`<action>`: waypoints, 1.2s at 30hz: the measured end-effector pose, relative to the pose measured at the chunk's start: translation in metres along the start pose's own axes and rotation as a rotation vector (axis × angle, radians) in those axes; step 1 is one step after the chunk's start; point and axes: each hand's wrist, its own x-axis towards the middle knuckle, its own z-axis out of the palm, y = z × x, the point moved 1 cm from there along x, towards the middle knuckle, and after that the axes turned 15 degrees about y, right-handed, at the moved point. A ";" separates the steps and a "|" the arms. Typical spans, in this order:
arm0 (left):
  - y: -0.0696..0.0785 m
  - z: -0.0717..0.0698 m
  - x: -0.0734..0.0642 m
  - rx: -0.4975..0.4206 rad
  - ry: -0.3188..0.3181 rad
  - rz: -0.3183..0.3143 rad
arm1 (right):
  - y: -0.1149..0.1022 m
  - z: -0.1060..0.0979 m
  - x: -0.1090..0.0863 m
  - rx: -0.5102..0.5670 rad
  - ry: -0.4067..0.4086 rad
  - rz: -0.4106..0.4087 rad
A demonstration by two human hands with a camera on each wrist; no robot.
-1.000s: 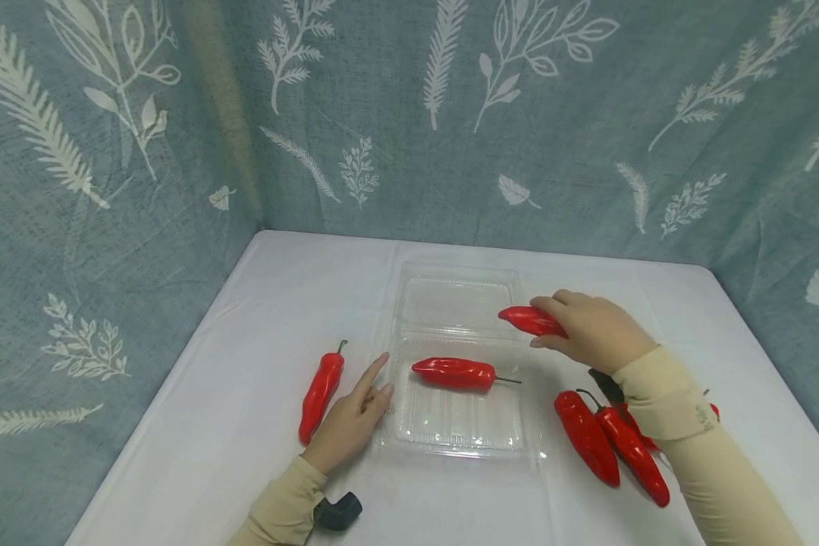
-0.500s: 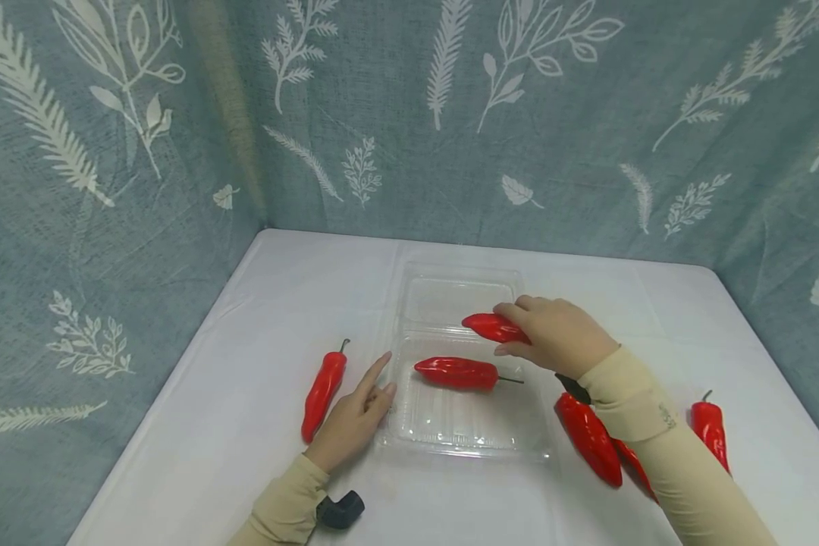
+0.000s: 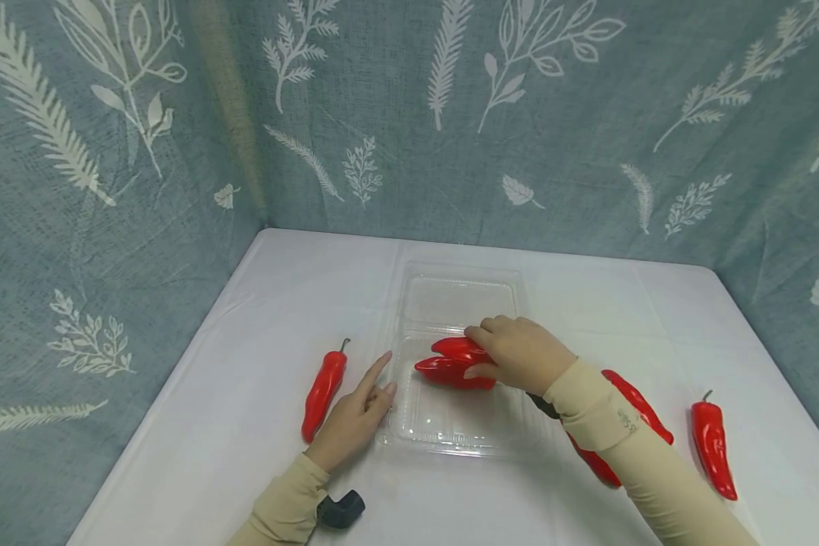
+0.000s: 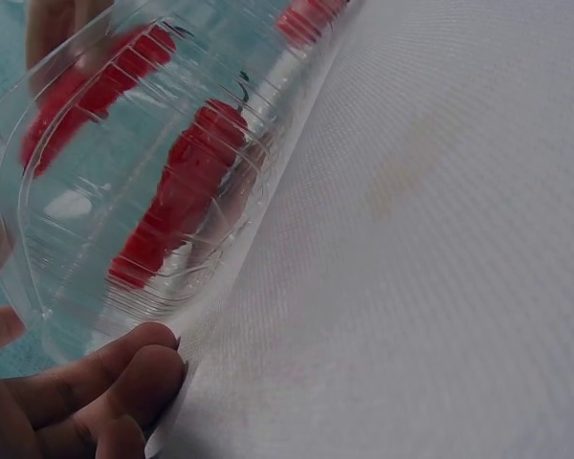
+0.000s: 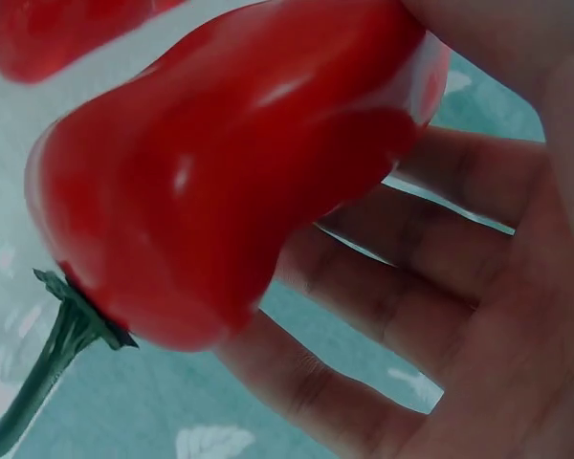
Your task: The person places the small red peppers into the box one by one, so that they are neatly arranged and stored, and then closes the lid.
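Observation:
A clear plastic clamshell box (image 3: 450, 438) lies unfolded on the white table, lid side at the back. One red pepper (image 3: 440, 371) rests in its front tray. Just behind that pepper, low over the tray, my right hand (image 3: 524, 355) grips a second red pepper (image 3: 457, 347); the right wrist view shows this held pepper (image 5: 220, 182) between thumb and fingers, its green stem bare. My left hand (image 3: 351, 425) is at the tray's left side, index finger straight along the rim. In the left wrist view its fingers (image 4: 143, 382) are right at the box wall.
Left of my left hand lies another red pepper (image 3: 324, 396). On the right are a pepper near the table edge (image 3: 713, 449) and two more peppers, one angled (image 3: 636, 402), one partly under my sleeve (image 3: 597, 461). A leaf-patterned curtain (image 3: 396, 174) encloses the back and sides.
My right hand has moved left and down with its pepper, from the box's right side to over the tray. My left hand has stayed in place.

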 end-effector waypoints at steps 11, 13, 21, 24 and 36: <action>-0.001 -0.001 0.000 -0.004 0.013 0.014 | -0.017 0.022 0.003 -0.002 -0.025 -0.068; -0.001 -0.001 0.000 -0.004 0.010 0.011 | -0.020 0.024 0.004 -0.015 -0.034 -0.074; 0.000 -0.002 0.000 -0.014 0.002 0.014 | -0.032 0.035 0.007 -0.060 -0.109 -0.058; 0.001 -0.003 0.000 -0.014 0.005 0.017 | -0.035 0.038 0.008 -0.065 -0.091 -0.070; 0.001 -0.003 0.000 -0.010 -0.005 0.008 | -0.044 0.046 0.015 -0.089 -0.146 -0.027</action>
